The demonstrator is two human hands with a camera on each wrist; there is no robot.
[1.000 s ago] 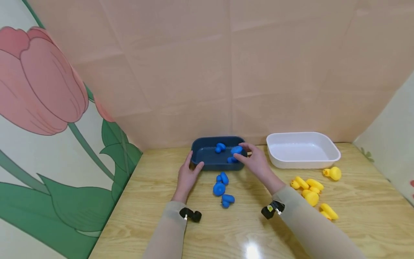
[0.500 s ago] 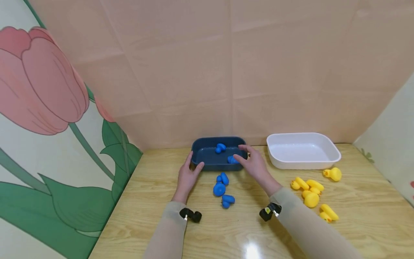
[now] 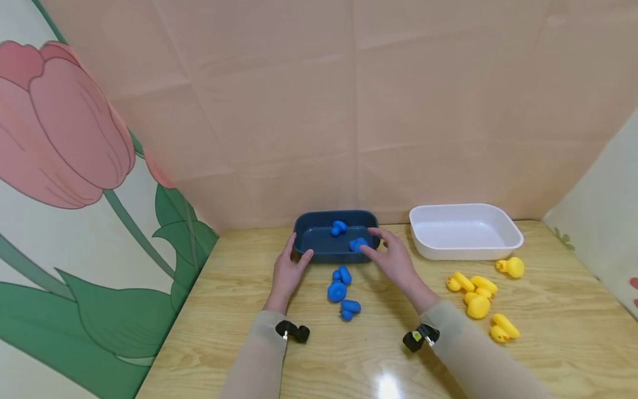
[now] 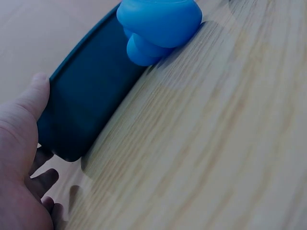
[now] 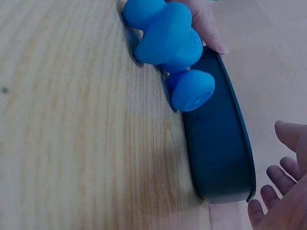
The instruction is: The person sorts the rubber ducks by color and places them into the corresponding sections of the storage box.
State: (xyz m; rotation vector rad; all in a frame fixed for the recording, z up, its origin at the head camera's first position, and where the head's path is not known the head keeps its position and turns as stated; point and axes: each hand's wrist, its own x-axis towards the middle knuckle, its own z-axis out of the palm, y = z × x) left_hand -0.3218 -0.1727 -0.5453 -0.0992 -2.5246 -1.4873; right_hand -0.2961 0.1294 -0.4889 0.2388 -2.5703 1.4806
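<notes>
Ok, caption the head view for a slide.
Left hand steadies dark blue plastic tray; right hand hovers open beside it.

Wore long, close-fitting beige sleeves down to both wrists. Carried a small black camera unit with a silver screw just behind the left hand, another with a yellow mark behind the right hand. Bare, ringless hands.

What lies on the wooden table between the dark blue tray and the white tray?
Only bare wooden table, in the head view, between dark blue tray and white tray.
</notes>
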